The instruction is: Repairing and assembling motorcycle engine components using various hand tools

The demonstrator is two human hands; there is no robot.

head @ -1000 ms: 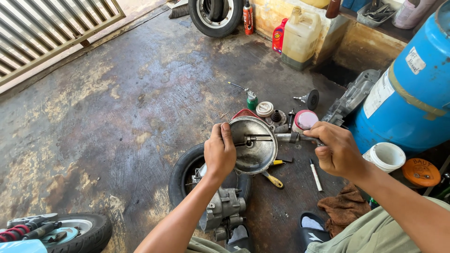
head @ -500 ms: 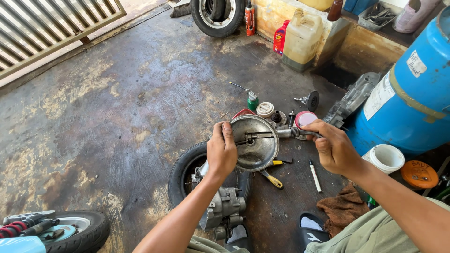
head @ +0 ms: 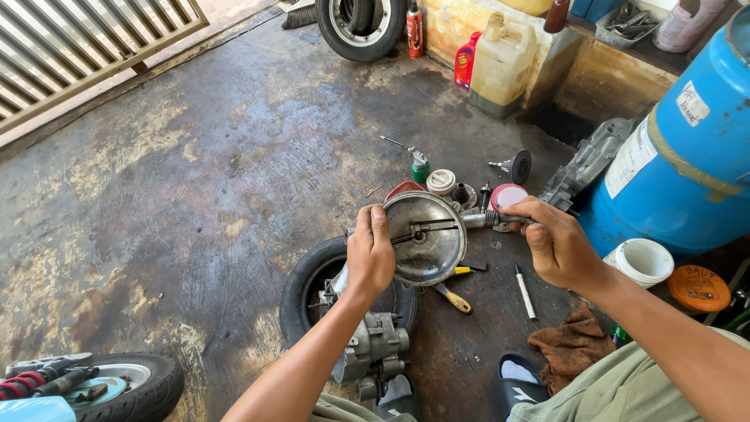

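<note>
My left hand (head: 372,254) grips the left rim of a round, dished metal pulley half (head: 428,238), held up over a small black tyre (head: 312,291) on the floor. A metal tool bar (head: 426,230) lies across the pulley's inner face. My right hand (head: 553,241) is closed on the knurled handle (head: 488,219) sticking out of the pulley's right side. A grey engine casing (head: 373,353) sits on the tyre below my left forearm.
A big blue drum (head: 687,156) stands at the right, a white cup (head: 644,261) and orange lid (head: 698,287) by it. Small parts, a pink-lidded tin (head: 508,195), a yellow-handled screwdriver (head: 454,298) and a brown rag (head: 569,358) lie around. A wheel (head: 361,25), jerrycan (head: 501,62) stand behind; another wheel (head: 117,384) at lower left.
Both hands and the pulley have stayed almost in place. The right hand has shifted slightly on the handle.
</note>
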